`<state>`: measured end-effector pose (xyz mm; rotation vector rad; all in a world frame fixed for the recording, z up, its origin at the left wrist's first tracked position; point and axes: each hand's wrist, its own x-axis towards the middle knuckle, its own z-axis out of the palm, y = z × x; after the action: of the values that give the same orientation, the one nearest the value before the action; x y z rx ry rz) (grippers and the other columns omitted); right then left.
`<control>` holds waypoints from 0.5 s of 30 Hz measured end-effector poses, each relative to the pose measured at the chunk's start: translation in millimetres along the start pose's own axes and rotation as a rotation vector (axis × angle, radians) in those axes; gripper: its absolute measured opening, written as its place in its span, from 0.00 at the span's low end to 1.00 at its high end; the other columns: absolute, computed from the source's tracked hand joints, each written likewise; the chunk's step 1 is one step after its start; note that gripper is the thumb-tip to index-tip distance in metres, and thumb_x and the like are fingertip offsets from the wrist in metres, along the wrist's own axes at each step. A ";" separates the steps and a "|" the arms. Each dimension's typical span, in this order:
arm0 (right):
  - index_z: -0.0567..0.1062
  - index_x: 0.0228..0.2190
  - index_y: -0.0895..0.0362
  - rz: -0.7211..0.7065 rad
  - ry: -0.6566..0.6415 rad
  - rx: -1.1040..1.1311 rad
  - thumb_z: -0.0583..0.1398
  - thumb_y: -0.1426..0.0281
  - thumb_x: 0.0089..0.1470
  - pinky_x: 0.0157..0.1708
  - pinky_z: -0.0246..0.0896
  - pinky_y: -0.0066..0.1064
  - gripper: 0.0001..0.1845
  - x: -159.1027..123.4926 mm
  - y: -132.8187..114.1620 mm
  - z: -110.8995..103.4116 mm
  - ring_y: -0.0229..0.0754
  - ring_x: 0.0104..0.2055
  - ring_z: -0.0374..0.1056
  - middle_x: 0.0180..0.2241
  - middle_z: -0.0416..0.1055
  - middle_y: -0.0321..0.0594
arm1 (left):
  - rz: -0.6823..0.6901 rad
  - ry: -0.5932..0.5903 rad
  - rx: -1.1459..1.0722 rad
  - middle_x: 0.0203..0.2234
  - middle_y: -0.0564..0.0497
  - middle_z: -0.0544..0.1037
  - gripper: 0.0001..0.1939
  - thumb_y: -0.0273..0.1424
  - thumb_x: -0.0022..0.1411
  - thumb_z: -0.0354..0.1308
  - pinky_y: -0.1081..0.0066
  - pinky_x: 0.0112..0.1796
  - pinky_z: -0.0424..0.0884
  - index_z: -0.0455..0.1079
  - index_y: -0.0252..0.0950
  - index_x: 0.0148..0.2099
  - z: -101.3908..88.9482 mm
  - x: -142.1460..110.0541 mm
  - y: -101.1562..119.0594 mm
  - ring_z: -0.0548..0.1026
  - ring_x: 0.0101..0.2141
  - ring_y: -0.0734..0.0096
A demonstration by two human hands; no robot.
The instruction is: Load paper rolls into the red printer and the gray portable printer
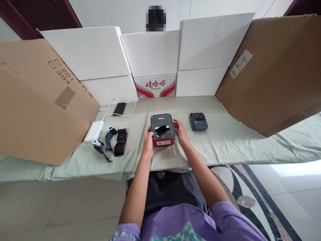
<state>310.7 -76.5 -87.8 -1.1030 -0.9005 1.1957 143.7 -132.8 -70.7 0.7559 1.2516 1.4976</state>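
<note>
A small red and black printer (pixel 163 121) stands on the cloth in front of me, with a dark strip (pixel 162 129) sticking up from the slot in its top. My left hand (pixel 148 142) grips its left side, thumb on the front corner of the lid. On the other side, the bent fingers of my right hand (pixel 181 133) rest against the right wall of the printer. Farther right is a smaller dark grey portable printer (pixel 199 124) with a shiny dark piece on top. Neither hand touches that one.
On the left lie several partly unrolled dark rolls (pixel 122 140), a white power bank (pixel 94 131) with a cable and a black phone (pixel 119 109). Large cardboard panels (pixel 276 73) flank the cloth-covered surface (pixel 225 144). White boxes (pixel 152 53) wall off the back; a person's head shows above.
</note>
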 end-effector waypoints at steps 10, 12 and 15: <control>0.72 0.43 0.54 -0.020 0.060 0.172 0.57 0.42 0.53 0.53 0.70 0.40 0.30 44.4 15.7 21.6 0.46 0.50 0.75 0.44 0.78 0.45 | 0.051 -0.009 0.054 0.56 0.50 0.79 0.24 0.32 0.59 0.55 0.64 0.55 0.71 0.72 0.43 0.58 5.3 -2.8 8.2 0.74 0.58 0.58; 0.73 0.42 0.54 -0.040 0.043 0.157 0.58 0.44 0.52 0.53 0.70 0.40 0.28 38.3 14.4 20.1 0.46 0.49 0.75 0.44 0.78 0.44 | 0.064 -0.005 0.071 0.58 0.50 0.78 0.24 0.32 0.60 0.56 0.65 0.57 0.70 0.72 0.42 0.59 3.2 -3.0 7.7 0.73 0.59 0.58; 0.73 0.41 0.54 -0.059 0.024 0.113 0.57 0.46 0.54 0.53 0.70 0.41 0.26 31.1 7.3 19.3 0.46 0.50 0.74 0.44 0.78 0.44 | 0.094 0.002 0.117 0.58 0.48 0.78 0.22 0.33 0.60 0.58 0.64 0.59 0.68 0.73 0.41 0.57 -1.5 -2.7 7.3 0.72 0.60 0.56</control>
<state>295.6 -42.5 -90.9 -0.9914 -0.8310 1.1678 141.0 -135.6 -63.8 0.9011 1.3297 1.5099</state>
